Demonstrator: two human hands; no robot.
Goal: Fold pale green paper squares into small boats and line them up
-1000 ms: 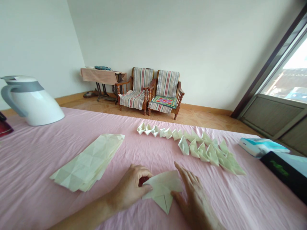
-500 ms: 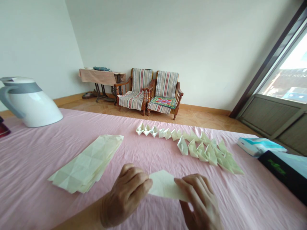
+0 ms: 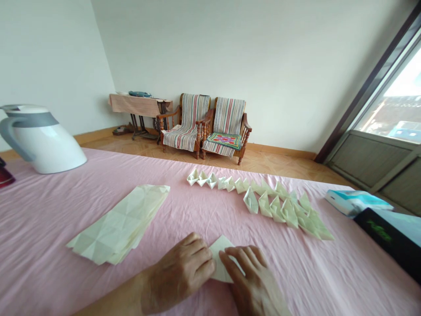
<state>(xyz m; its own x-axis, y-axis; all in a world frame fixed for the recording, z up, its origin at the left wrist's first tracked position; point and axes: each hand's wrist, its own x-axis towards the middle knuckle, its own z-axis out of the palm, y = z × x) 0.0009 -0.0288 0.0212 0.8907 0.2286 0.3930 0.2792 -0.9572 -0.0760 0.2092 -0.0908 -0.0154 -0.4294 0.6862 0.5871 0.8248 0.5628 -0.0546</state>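
A small folded piece of pale paper (image 3: pixel 222 244) lies low over the cloth in front of me, its pointed tip facing away. My left hand (image 3: pixel 184 271) is closed on the paper's left edge, thumb hidden beneath the curled fingers. Across its right part bend the fingers of my right hand (image 3: pixel 253 276), gripping and pressing it; that thumb is out of sight. Left of my hands rests a stack of creased paper sheets (image 3: pixel 121 224). Beyond them, folded paper boats (image 3: pixel 250 202) stand in two rows running to the right.
A pink cloth (image 3: pixel 184 210) covers the table. At the left are a white and grey jug (image 3: pixel 57 145) and a dark red object (image 3: pixel 5 174). A tissue pack (image 3: pixel 358 199) and a black-sided box (image 3: pixel 388 237) sit at the right. Two wooden chairs (image 3: pixel 226 116) stand beyond.
My right hand has moved left and now covers more of the paper. My left hand has shifted slightly right, so the hands are closer together. The stack and boats stay put.
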